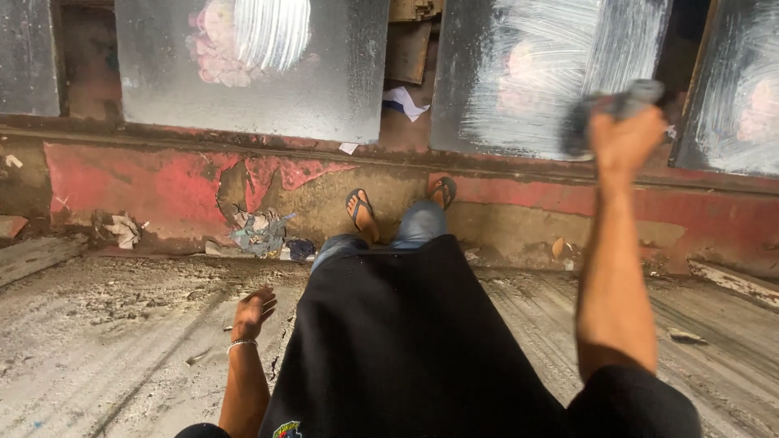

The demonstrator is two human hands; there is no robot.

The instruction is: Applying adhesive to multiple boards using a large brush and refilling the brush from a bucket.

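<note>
My right hand [625, 134] is raised and gripping a grey crumpled cloth [613, 109], held against a glass pane [527, 73] streaked with white wipe marks. My left hand [254, 311] hangs low beside my black shirt with fingers loosely curled and apart, holding nothing; a thin bracelet circles its wrist. My feet in flip-flops [361, 207] stand on a lower ledge below the panes.
Another frosted glass pane [251, 65] with a smeared patch stands at upper left, a third pane [734, 89] at far right. Below runs a peeling red wall [146, 186] with paper scraps [260, 231] at its foot. A dusty grey ledge [105, 341] spreads around me.
</note>
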